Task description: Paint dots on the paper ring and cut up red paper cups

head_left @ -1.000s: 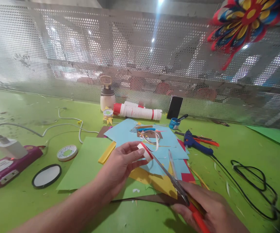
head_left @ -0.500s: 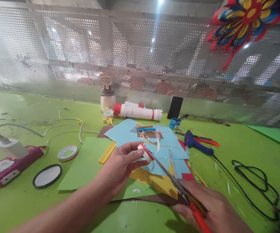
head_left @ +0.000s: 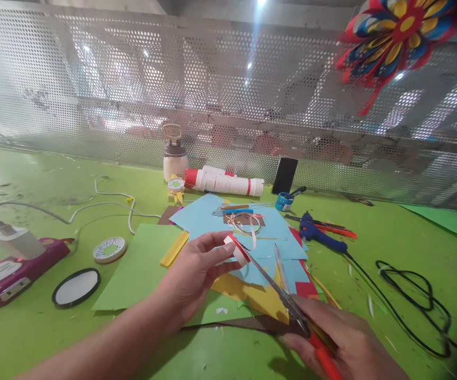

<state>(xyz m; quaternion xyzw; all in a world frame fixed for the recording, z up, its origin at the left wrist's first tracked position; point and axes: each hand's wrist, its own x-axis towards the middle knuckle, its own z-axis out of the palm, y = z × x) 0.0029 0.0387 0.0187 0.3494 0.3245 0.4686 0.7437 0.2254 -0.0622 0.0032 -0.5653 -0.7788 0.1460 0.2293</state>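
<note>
My left hand [head_left: 205,258] pinches a small folded piece of red and white paper [head_left: 241,252] between thumb and fingers. In my right hand [head_left: 335,332] is a pair of scissors [head_left: 292,305] with red handles. The blade tips reach the right edge of the folded paper; whether they are cutting into it I cannot tell. Light blue paper sheets [head_left: 197,212] lie behind the hands, and beneath them are a yellow paper piece [head_left: 248,295] and a light green sheet [head_left: 133,274]. A pen [head_left: 279,264] rests beside the scissors.
To the right lie a blue glue gun [head_left: 323,237] and its black cord [head_left: 422,322]. At left are a purple power strip [head_left: 18,274] and a black-rimmed white disc [head_left: 77,287]. A white paper roll [head_left: 228,183], a spray bottle [head_left: 175,161], a phone [head_left: 285,176] and a blue jar [head_left: 284,201] stand behind.
The whole view has shifted very slightly. Both hands, the folded paper and the scissors keep nearly the same positions.
</note>
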